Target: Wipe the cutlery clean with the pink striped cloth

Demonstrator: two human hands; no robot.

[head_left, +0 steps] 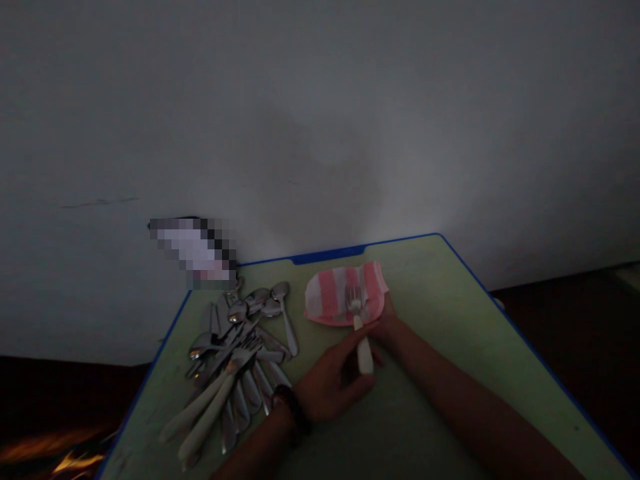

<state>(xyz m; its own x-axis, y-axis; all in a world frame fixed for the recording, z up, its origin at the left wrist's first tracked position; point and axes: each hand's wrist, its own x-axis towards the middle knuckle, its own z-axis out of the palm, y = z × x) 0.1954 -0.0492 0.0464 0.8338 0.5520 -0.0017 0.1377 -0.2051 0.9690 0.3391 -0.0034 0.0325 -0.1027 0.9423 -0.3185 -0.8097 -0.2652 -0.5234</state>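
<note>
My left hand [333, 380] grips the pale handle of a fork [365, 347], fingers closed round it. The fork's metal tines point away from me and rest against a pink-and-white striped cloth [327, 293]. My right hand [387, 320] is behind and under the cloth, holding it up against the tines; its fingers are mostly hidden. A dark band circles my left wrist. Left of my hands lies a heap of metal spoons [283, 313] and forks [247, 350], two of the forks with pale handles.
Everything lies on a light green folding table [450, 313] with a blue edge. A blurred-out phone-like object [193, 247] leans at its back left corner. A plain grey wall [320, 133] stands right behind the table. Dark floor shows on both sides.
</note>
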